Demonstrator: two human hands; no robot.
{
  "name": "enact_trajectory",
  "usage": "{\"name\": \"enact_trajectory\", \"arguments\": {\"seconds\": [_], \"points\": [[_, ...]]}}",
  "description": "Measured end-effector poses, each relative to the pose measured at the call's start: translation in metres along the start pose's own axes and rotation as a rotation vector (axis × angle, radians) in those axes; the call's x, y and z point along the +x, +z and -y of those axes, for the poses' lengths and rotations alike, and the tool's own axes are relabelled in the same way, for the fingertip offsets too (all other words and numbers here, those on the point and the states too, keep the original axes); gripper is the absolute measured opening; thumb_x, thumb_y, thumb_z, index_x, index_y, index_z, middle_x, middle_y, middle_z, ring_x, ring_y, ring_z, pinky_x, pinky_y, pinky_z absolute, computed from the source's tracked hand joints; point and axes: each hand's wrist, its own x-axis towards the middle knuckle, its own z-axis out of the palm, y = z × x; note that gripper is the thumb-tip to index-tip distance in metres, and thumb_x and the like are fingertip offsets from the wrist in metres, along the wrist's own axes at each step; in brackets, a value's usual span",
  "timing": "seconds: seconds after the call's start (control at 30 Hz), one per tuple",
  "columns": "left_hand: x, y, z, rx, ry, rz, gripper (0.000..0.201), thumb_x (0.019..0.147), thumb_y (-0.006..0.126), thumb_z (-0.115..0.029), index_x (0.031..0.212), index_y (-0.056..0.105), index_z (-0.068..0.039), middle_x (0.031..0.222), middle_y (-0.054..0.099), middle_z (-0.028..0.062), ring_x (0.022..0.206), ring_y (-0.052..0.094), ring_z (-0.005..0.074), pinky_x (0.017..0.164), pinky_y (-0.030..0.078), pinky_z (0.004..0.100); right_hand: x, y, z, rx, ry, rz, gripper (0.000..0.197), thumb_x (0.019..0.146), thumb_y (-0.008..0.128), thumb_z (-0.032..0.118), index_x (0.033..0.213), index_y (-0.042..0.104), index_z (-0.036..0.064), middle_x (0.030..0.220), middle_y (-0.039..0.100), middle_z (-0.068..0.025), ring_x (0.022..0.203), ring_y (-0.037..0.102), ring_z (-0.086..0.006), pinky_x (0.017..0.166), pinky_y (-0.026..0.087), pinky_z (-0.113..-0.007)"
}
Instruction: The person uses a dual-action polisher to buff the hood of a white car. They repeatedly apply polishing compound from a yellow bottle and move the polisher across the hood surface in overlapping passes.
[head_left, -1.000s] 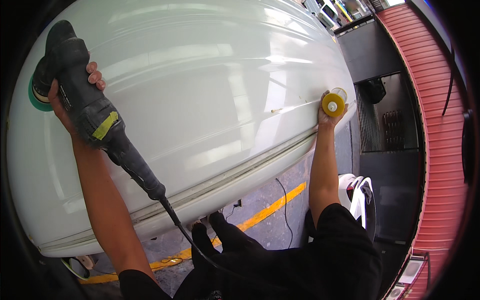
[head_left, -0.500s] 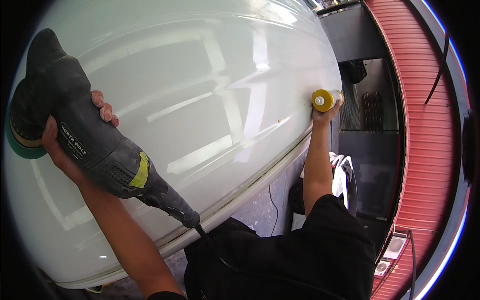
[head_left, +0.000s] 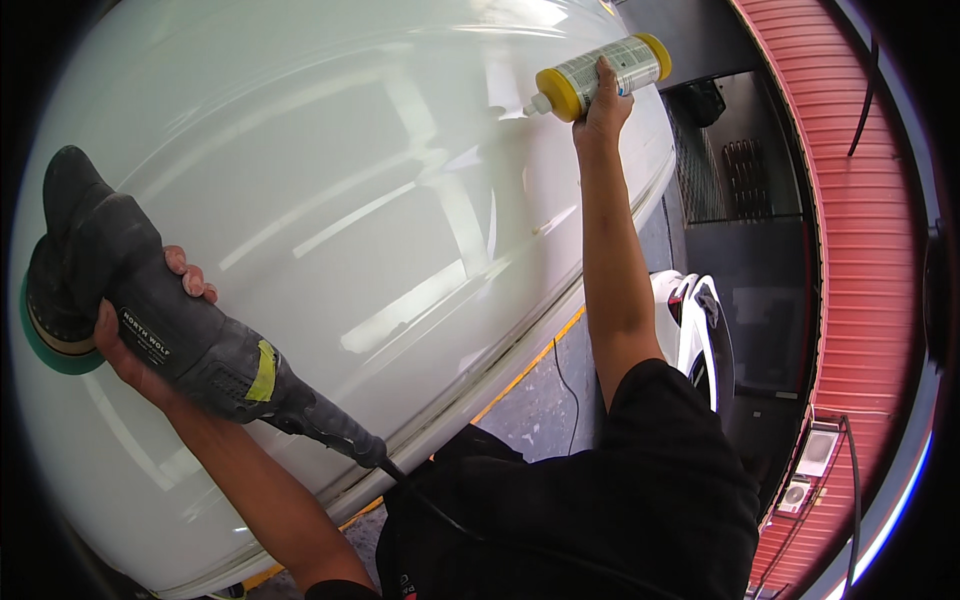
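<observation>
Applying compound, by the look of it: right hand (head_left: 603, 105) wrapped around yellow-capped plastic polish bottle (head_left: 598, 72), nozzle touching glossy white curved hull panel (head_left: 400, 200). Left hand (head_left: 140, 330) clenched on grey corded polisher with green pad (head_left: 150, 310), resting at panel's left edge. Next, probably: spreading compound with pad flat.

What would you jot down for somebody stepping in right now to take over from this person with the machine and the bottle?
Left hand: grips the grey polisher, its green pad at the white panel.
Right hand: holds the yellow-capped bottle on its side, nozzle touching the panel's far edge.
Done: panel looks glossy; no polish blobs visible.
Left: probably apply polish, then work it in. The cord trails past the body.
</observation>
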Motion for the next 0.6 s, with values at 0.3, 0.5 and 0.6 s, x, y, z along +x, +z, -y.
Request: {"name": "enact_trajectory", "arguments": {"seconds": [0.3,0.5,0.6], "points": [[0.000,-0.002,-0.002,-0.021,0.011,-0.003,0.072,0.100,0.061,-0.047,0.138,0.040,0.011,0.116,0.052,0.0247,0.100,0.061,0.0334,0.088,0.056,0.0439,-0.003,0.015,-0.014,-0.080,0.007,-0.017,0.077,0.090,0.086,0.013,0.141,0.030,-0.0033,0.132,0.055,-0.0199,0.117,0.064,-0.0269,0.099,0.060,-0.042],[-0.002,0.002,0.000,0.008,0.041,-0.037,0.072,0.100,0.060,-0.047,0.140,0.040,0.009,0.114,0.053,0.0248,0.098,0.062,0.0332,0.086,0.056,0.0433,0.000,0.012,-0.024,-0.115,-0.050,-0.102,0.077,0.091,0.085,0.013,0.139,0.026,-0.0003,0.137,0.050,-0.0223,0.122,0.062,-0.0289,0.102,0.060,-0.042],[-0.002,0.005,0.001,0.004,0.042,-0.055,0.071,0.100,0.060,-0.046,0.141,0.040,0.009,0.113,0.054,0.0252,0.097,0.062,0.0333,0.085,0.057,0.0437,0.009,0.007,-0.024,-0.115,-0.117,-0.210,0.074,0.092,0.084,0.011,0.136,0.025,0.0017,0.138,0.049,-0.0233,0.123,0.062,-0.0297,0.104,0.060,-0.042]]}}
